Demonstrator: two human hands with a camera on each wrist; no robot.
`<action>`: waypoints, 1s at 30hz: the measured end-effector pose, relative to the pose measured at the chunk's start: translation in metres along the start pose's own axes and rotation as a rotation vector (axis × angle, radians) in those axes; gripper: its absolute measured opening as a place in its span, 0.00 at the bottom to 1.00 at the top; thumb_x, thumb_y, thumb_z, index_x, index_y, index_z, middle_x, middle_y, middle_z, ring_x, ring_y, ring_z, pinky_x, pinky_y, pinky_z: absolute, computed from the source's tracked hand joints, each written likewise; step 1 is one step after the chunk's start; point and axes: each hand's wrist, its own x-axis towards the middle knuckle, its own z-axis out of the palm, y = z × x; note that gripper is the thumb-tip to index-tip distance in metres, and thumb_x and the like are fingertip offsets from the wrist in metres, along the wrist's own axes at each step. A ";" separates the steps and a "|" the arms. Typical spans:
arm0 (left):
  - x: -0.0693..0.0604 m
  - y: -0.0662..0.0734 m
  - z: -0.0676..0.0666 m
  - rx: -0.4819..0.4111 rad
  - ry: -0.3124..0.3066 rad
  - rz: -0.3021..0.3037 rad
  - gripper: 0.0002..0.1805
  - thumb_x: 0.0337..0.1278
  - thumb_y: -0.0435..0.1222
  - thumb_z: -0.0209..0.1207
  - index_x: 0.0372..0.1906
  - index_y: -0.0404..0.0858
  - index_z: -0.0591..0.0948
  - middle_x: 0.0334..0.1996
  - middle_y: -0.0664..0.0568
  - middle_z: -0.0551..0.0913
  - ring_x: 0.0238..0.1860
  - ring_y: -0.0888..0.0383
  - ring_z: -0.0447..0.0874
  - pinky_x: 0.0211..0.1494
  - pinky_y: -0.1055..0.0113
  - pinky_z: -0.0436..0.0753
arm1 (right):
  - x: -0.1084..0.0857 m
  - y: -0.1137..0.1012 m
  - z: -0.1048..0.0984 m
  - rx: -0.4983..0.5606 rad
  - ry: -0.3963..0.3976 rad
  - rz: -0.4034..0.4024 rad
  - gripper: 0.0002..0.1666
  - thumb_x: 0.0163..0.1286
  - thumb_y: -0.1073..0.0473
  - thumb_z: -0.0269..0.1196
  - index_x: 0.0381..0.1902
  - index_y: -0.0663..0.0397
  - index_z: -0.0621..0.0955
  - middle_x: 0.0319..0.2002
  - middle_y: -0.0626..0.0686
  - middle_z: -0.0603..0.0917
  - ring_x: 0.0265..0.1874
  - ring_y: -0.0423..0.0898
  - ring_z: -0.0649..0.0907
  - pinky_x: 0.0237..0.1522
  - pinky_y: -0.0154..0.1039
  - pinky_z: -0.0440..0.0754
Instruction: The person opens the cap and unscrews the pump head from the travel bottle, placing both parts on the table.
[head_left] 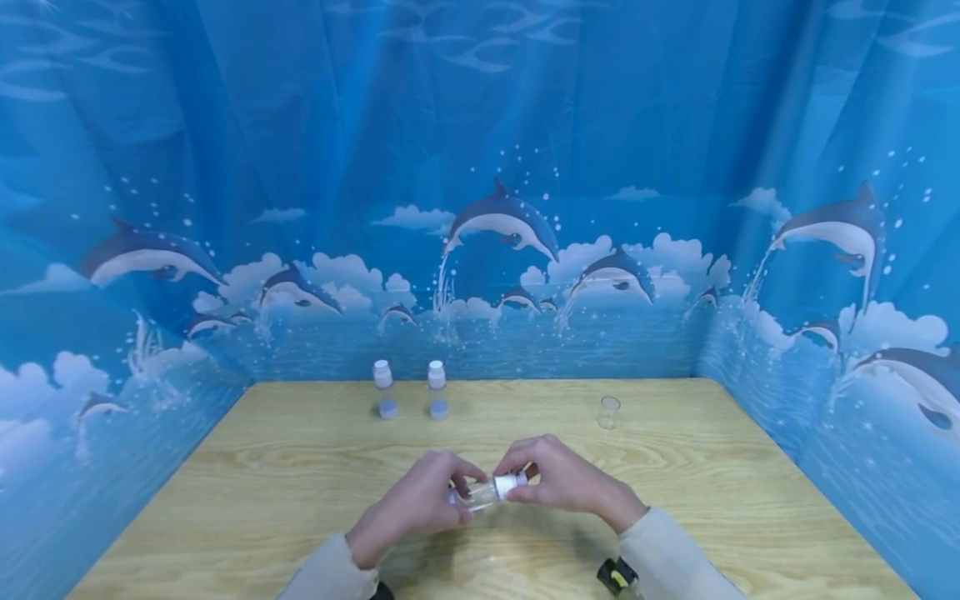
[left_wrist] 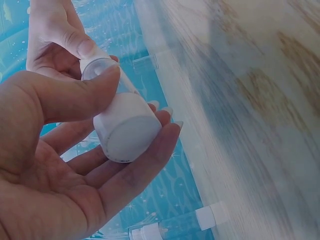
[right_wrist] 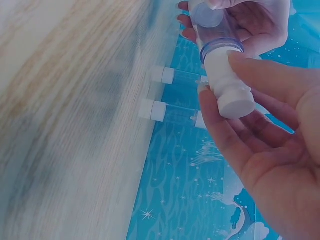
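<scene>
A small clear bottle with a white top and a whitish base lies tilted nearly level between both hands above the table. My left hand holds its base end, with the thumb across the clear wall and fingers beneath the white base. At the other end, my right hand grips the white top between thumb and fingers. A clear liner or inner wall cannot be made out. The right wrist view shows a bluish ring where top meets body.
Two similar bottles, one at the left and another beside it, stand upright near the table's back edge. A small clear open cylinder is at the back right. Blue dolphin-print curtains surround the wooden table.
</scene>
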 end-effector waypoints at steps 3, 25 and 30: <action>0.000 0.000 0.000 0.000 0.002 0.007 0.30 0.37 0.24 0.74 0.54 0.39 0.87 0.36 0.46 0.90 0.31 0.62 0.82 0.32 0.72 0.83 | 0.000 0.000 0.000 -0.003 0.008 -0.003 0.14 0.64 0.64 0.72 0.48 0.52 0.89 0.45 0.48 0.90 0.42 0.32 0.84 0.48 0.29 0.86; 0.001 0.000 -0.002 -0.020 -0.005 -0.015 0.30 0.38 0.24 0.74 0.55 0.38 0.87 0.37 0.46 0.89 0.32 0.61 0.82 0.32 0.71 0.83 | -0.001 0.008 0.002 0.157 -0.067 0.059 0.20 0.82 0.54 0.54 0.58 0.62 0.83 0.44 0.56 0.90 0.36 0.53 0.90 0.39 0.39 0.90; 0.000 0.000 -0.002 -0.009 -0.002 -0.005 0.30 0.38 0.24 0.74 0.55 0.38 0.87 0.36 0.46 0.90 0.31 0.62 0.82 0.33 0.71 0.83 | -0.001 0.009 0.003 0.191 -0.071 0.070 0.19 0.81 0.57 0.54 0.58 0.63 0.83 0.46 0.58 0.90 0.37 0.54 0.90 0.41 0.44 0.91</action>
